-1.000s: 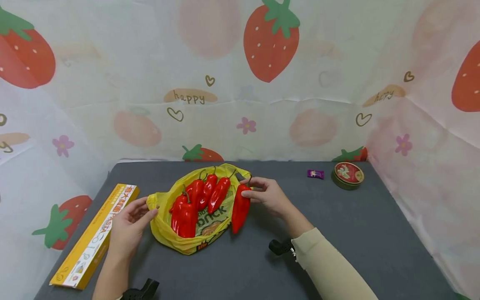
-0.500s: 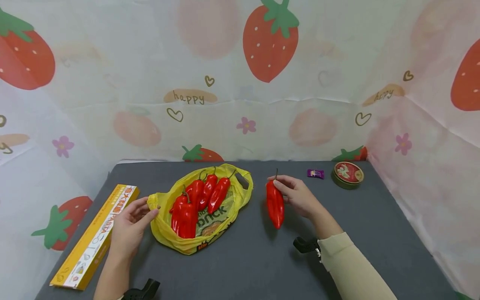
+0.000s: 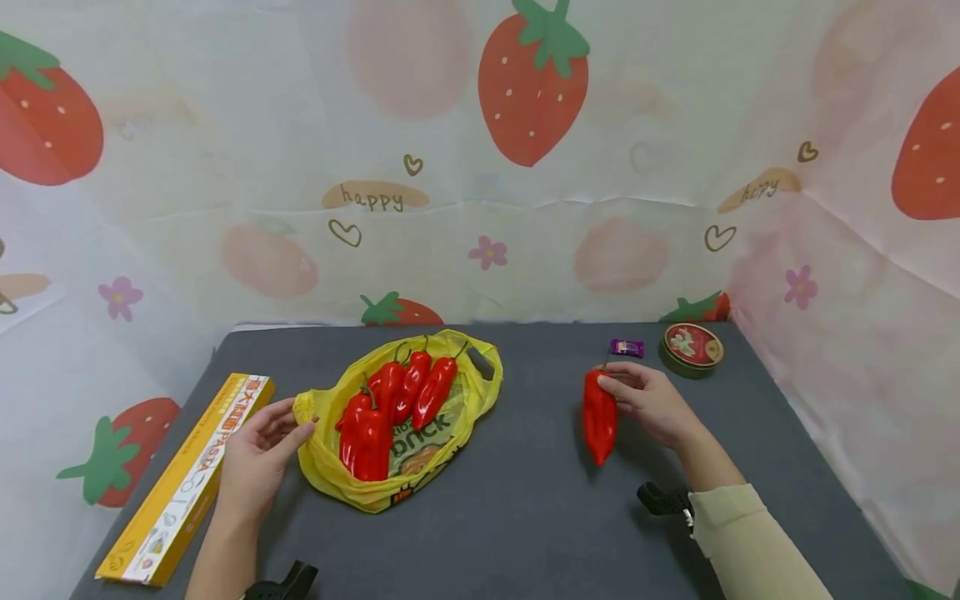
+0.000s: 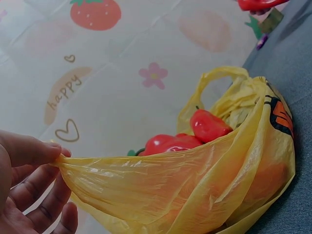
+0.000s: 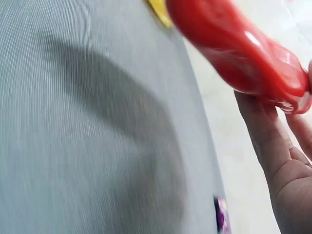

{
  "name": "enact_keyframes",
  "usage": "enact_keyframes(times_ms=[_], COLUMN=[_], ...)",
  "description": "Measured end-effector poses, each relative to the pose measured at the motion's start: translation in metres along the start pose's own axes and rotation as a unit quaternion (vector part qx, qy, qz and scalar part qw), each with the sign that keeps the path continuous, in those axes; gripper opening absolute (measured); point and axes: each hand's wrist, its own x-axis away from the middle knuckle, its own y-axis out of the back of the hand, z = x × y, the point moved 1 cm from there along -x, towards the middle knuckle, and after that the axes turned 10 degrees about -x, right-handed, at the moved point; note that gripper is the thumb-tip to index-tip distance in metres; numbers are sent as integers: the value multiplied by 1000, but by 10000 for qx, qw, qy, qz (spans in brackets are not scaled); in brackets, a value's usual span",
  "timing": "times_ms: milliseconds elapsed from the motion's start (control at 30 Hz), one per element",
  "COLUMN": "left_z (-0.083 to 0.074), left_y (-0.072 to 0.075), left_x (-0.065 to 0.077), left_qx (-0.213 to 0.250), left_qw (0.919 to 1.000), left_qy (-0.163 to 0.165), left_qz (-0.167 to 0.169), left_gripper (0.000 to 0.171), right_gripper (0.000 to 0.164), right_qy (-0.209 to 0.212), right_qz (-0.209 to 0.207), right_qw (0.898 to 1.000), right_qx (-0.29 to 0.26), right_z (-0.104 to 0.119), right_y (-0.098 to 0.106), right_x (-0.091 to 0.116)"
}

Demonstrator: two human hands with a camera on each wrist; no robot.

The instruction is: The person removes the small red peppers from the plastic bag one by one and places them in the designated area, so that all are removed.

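A thin, crinkly yellow plastic bag [image 3: 330, 475] is pinched at one corner between the thumb and fingers of the left hand [image 3: 258, 458], and the plastic is drawn into little folds there. Dark letters are printed on it, and a loop handle is seen at its far side. Smooth, shiny red peppers [image 3: 372, 446] with thin, bendy stems are bunched inside the open bag, and their red is dimly seen through its side.

One long, glossy red pepper [image 3: 600, 421] is gripped near its top by the thumb and fingers of the right hand [image 3: 651, 404]. It is held up over the table, well apart from the bag, with its narrow end pointed down.

Near the right hand, a small purple packet [image 3: 627, 348] is placed just beside a round tin with a red lid [image 3: 692, 348]. A long, flat yellow and white cardboard box [image 3: 187, 483] is laid at the left.

The table [image 3: 510, 533] is covered in grey, finely ribbed cloth. Behind it, a creased pale sheet [image 3: 652, 117] is hung, printed with strawberries, hearts, flowers and "happy".
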Motion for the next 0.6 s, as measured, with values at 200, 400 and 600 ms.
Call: enact_keyframes(times_ms=[200, 400, 600], left_z=[2, 2, 2], left_y=[0, 0, 0], left_x=[0, 0, -1], left_qx=[208, 414, 239], left_qw=[9998, 9991, 9997], left_qy=[8, 20, -38], left_qz=[19, 8, 37], left_gripper=[47, 46, 46], right_gripper=[65, 67, 67], right_qy=[34, -67, -351], right_qz=[-449, -673, -828], right_qw=[9985, 9959, 9875], right_qx=[306, 604, 1292], right_z=[3, 2, -4], right_y=[33, 62, 89], right_x=[17, 30, 37])
